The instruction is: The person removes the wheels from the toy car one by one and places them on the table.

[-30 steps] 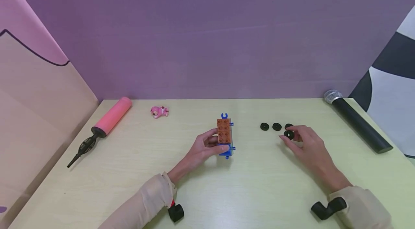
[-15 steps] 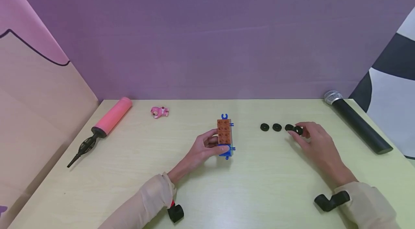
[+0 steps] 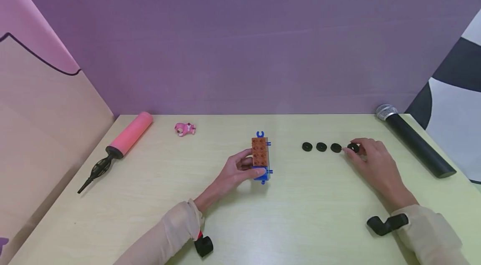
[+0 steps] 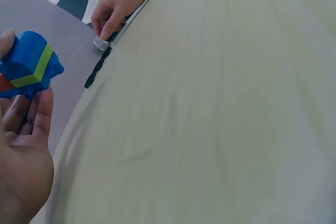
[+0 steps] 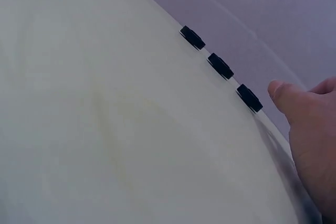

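My left hand (image 3: 236, 170) grips a toy block vehicle (image 3: 260, 152) with an orange studded top, blue ends and blue axle pegs on its right side. In the left wrist view the block vehicle (image 4: 32, 61) shows a blue end with a lime-green strip, the fingers below it. My right hand (image 3: 372, 165) pinches a small black wheel (image 3: 353, 147) between thumb and fingers at the right end of a row. Three more black wheels (image 3: 321, 147) lie flat to its left. The right wrist view shows these black wheels (image 5: 220, 65) beside the thumb; the pinched one is hidden there.
A black microphone (image 3: 415, 144) with a silver head lies at the table's right edge. On the left lies a pink hand pump (image 3: 129, 135) with a black nozzle. A small pink bear figure (image 3: 185, 129) lies near the back edge. A purple wall (image 3: 240, 39) rises behind the table.
My right hand has moved right with the pinched wheel, from in front of the third wheel to the row's right end. My left hand and the block vehicle have stayed put.
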Demonstrator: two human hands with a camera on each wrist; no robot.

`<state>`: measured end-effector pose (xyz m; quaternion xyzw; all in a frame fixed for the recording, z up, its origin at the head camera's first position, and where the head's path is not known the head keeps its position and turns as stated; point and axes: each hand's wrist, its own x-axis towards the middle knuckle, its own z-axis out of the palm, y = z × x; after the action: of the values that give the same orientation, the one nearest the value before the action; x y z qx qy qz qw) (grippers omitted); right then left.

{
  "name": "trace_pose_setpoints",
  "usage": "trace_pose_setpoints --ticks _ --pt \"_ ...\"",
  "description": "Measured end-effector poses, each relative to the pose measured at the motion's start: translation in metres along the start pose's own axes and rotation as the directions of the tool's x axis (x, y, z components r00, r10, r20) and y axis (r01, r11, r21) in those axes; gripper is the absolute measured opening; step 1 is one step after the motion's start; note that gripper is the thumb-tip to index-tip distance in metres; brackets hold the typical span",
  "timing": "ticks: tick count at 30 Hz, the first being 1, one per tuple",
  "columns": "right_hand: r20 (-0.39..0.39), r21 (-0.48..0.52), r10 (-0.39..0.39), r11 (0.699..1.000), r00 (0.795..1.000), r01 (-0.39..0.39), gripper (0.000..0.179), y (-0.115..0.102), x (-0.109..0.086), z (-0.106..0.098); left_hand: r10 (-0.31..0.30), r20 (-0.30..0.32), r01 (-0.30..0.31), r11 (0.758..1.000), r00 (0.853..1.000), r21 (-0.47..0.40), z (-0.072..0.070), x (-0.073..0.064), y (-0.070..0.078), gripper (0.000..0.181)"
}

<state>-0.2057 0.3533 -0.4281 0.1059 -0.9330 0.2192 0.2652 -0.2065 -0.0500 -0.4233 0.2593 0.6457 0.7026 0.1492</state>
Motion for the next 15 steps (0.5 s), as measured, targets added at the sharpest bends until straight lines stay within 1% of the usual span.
trace_pose_setpoints --ticks 7,15 --pt "0.058 -0.004 0.034 0.999 0.998 -0.034 0.032 0.006 0.0032 0.0006 -0.006 -0.001 0.006 1.0 1.0 0.0 0.0003 -0.0003 0.001 0.071" --pt "0.085 -0.028 0.057 0.998 0.995 -0.055 0.033 0.0109 0.0054 0.0032 -0.024 0.009 0.024 1.0 1.0 0.007 0.0014 -0.0003 0.0017 0.066"
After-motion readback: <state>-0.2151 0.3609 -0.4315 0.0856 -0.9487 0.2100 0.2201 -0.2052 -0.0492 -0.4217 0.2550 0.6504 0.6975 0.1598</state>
